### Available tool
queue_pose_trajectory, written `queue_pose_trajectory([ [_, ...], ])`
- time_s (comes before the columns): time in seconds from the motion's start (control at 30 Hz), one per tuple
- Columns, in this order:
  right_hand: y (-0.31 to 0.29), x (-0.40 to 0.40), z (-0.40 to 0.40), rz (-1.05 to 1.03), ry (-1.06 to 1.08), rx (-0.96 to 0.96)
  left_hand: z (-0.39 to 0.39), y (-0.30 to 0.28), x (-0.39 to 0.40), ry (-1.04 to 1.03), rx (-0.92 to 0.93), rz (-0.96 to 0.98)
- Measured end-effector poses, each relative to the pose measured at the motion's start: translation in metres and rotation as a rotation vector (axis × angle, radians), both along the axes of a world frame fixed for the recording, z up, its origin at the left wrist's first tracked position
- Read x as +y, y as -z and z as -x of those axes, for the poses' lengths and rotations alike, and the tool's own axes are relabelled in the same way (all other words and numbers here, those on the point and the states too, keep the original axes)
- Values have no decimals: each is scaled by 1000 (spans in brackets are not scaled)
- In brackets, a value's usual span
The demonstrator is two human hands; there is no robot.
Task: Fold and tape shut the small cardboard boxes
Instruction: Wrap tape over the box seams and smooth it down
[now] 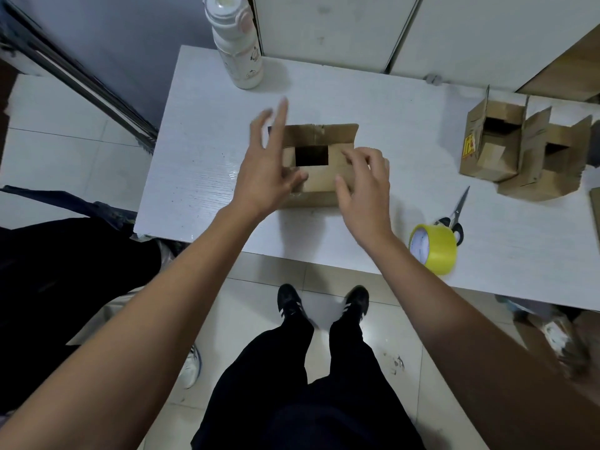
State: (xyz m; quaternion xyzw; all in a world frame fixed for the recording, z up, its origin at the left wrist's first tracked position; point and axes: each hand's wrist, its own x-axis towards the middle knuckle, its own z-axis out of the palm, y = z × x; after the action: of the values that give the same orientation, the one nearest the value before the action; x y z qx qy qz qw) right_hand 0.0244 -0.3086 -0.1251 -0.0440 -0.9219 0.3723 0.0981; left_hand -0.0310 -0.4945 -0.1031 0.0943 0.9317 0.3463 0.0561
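A small brown cardboard box (319,180) stands on the white table (201,164), its top partly folded, with a dark square gap in the middle and the far flap standing up. My left hand (263,170) is at the box's left side, fingers spread and straight, thumb touching the near flap. My right hand (363,180) hovers over the box's right end with fingers loosely bent, fingertips on the side flap. A yellow tape roll (433,248) stands at the table's near edge to the right. Black-handled scissors (456,212) lie just behind it.
Two more cardboard boxes with open flaps (493,147) (548,164) sit at the table's right end. A white bottle (238,50) stands at the far left corner. White cabinets (324,24) back the table. My legs and black shoes (292,303) are on tiled floor below.
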Motion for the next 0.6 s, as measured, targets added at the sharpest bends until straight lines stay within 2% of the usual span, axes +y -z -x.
queue_pose_trajectory([
  [0.1, -16, 5, -13, -40, 274, 91, -3, 6, 1, 0, 142, 209],
  [0.2, -27, 53, -50, -17, 632, 160, -17, 15, 2, 2, 353, 239],
  [0.27, -23, 91, -76, -28, 775, 87, -26, 27, 1, 0, 464, 246],
  [0.3, -19, 106, -86, -30, 807, -9, -30, 31, 1, -7, 489, 248],
  [0.37, -13, 125, -97, 24, 795, -302, -34, 35, 1, -15, 490, 223],
  [0.47, -15, 130, -96, 234, 668, -693, -34, 36, 2, 52, 450, 154],
  [0.53, -11, 130, -94, 346, 576, -725, -28, 37, 3, 168, 421, 113],
  [0.6, -3, 134, -92, 532, 564, -659, -23, 36, 5, 258, 389, 97],
])
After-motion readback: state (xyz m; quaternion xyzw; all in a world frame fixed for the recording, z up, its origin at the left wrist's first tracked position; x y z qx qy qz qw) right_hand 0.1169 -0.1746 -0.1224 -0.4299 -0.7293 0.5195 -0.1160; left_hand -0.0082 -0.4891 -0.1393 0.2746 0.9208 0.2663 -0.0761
